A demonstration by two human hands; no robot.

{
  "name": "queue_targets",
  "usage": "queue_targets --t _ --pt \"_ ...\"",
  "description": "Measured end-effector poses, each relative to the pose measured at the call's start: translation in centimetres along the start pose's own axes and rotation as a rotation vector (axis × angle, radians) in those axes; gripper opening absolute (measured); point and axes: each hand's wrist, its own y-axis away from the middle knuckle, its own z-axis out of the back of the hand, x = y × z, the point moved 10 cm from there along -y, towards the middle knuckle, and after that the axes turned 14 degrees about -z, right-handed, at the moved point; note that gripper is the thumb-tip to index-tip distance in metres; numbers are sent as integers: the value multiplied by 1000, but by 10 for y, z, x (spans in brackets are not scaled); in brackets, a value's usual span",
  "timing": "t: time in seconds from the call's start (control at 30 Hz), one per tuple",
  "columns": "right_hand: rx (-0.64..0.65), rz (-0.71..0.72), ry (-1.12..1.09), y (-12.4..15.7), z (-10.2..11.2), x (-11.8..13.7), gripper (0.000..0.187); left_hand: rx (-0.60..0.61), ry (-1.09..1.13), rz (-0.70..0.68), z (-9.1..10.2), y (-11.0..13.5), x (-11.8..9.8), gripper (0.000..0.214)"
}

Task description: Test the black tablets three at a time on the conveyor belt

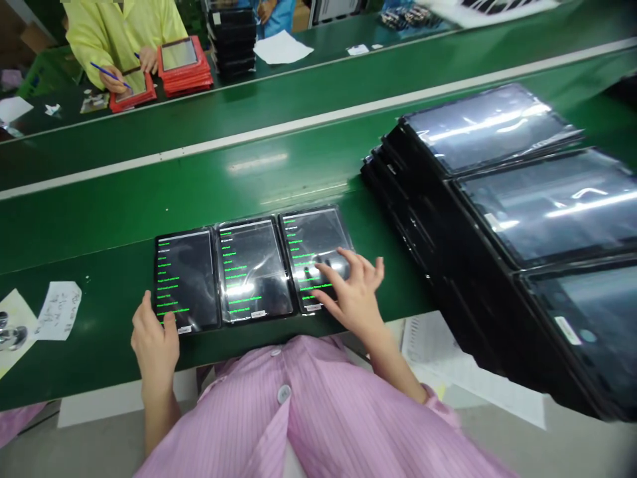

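Three black tablets lie side by side on the green bench, their lit screens showing lists in green text. My left hand point(156, 342) rests at the lower left corner of the left tablet point(192, 275), thumb and fingers apart. Between the two hands lies the middle tablet point(256, 272), with nothing touching it. Over the right tablet point(311, 239) my right hand point(354, 285) is spread, its fingertips at or just above the screen; actual contact is hard to tell. Neither hand holds anything.
Tall stacks of black tablets point(497, 129) stand at the right. Handwritten paper point(58, 311) lies at the left. Across the bench, a person in yellow point(129, 30) holds a blue pen over a red-framed tablet, beside a red stack point(185, 70) and a black stack point(231, 43).
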Motion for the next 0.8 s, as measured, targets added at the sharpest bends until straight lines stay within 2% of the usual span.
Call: queue_targets --t 0.13,0.27,0.37,0.47,0.57,0.7,0.8 --pt "-11 -33 32 4 2 -25 35 19 72 -32 -4 -9 -6 64" --pt "-163 -119 -71 4 18 -46 42 22 60 -5 -7 -13 -5 62" --pt "-187 -138 -131 -2 19 -47 44 25 35 22 -8 -14 -1 63" --pt "-125 -73 -133 -10 9 -22 41 74 -7 57 -11 -16 2 61" --pt "-16 69 -86 -15 -10 26 41 132 -42 88 -14 -18 6 57" --pt "119 213 -56 -17 -35 84 50 73 19 92 -8 -21 10 66" --pt "190 272 -64 -17 -48 112 58 55 57 78 -9 -20 13 68"
